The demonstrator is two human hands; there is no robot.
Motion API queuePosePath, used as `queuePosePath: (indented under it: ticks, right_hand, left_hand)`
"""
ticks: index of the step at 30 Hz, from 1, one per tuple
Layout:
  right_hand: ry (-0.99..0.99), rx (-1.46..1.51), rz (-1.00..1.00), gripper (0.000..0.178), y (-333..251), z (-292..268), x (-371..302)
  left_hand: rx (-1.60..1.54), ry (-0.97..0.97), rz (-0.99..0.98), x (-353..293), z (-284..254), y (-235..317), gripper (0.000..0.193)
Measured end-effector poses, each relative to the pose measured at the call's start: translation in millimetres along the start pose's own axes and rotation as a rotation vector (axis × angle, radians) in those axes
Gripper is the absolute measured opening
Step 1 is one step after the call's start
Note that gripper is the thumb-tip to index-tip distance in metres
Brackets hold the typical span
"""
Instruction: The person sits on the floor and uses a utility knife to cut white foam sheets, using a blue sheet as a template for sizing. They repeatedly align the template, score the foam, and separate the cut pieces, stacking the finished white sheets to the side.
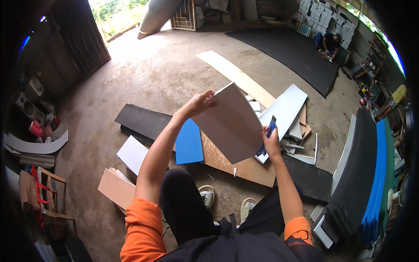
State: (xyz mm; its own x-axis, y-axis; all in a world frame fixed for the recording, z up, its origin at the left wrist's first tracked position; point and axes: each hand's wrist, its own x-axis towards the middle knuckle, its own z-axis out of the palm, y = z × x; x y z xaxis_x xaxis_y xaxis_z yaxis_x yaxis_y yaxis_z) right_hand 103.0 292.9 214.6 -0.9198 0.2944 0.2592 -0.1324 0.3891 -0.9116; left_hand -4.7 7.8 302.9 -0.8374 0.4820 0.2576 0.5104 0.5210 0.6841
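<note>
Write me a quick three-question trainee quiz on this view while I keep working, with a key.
1. What tool is in the right hand?

2. True or false: another person appears toward the picture's upper right.

3. Where does the left hand grip the held panel?
a) Its lower corner
b) Its upper left edge
c) Its right edge

Key:
1. A blue utility knife
2. True
3. b
</note>
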Motion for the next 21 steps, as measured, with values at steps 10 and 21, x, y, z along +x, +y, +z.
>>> queuePosePath:
  ticks: [10,21]
  right_hand:
    - [-0.091,1.053,0.71,0.031,4.0,-14.8,-1.4]
    - [-0.213,0.931,0.588,0.048,1.2,-12.3,-6.9]
  left_hand:
    - [0.35,-0.058,0.026,-52.4,47.6,-1.7,0.03]
    - [0.422,-0.099,0.118,-43.5,90.4,-24.1,0.028]
